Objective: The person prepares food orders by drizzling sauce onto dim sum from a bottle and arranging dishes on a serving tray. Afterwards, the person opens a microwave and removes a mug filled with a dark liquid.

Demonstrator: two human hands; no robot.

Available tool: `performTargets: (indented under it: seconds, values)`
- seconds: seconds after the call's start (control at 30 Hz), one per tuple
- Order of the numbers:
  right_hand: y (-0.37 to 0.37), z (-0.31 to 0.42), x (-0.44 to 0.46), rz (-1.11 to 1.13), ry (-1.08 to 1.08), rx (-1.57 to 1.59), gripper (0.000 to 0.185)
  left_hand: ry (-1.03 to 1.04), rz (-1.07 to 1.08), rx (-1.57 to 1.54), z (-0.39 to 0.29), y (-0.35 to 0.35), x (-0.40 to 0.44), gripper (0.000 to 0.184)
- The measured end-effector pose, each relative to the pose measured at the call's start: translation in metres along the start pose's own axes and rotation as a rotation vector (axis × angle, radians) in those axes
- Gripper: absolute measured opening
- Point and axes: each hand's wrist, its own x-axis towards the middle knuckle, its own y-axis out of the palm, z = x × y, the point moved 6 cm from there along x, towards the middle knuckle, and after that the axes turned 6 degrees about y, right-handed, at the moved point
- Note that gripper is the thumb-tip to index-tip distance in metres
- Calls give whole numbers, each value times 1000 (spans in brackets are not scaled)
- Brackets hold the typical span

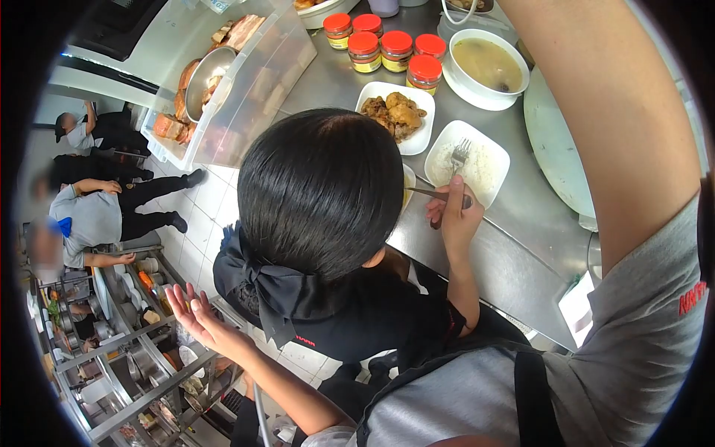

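The left hand [197, 316] is open, fingers spread, gripping nothing, well left of the rice plate [495, 165]; a metal rack [112, 345] lies beyond. The right arm [611, 127] is raised right of the plate; its hand is out of view, grip state undeterminable. At the plate, a co-worker's hand [459, 212] holds a fork [459, 156]. Beyond the plate: soup bowl [463, 73], red-lidded jars [397, 51].

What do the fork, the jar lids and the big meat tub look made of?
Fork: shiny metal, likely stainless steel. Jar lids: glossy red, painted metal or plastic, can't tell which. Meat tub: smooth clear plastic, judging by its see-through wall.
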Motion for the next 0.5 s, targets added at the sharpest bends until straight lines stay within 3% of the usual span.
performTargets:
  seconds: [0.5]
  values:
    - [1, -8, 7, 51, 167, 32, 47, -35, -59, 3, 19, -21, 2, 45]
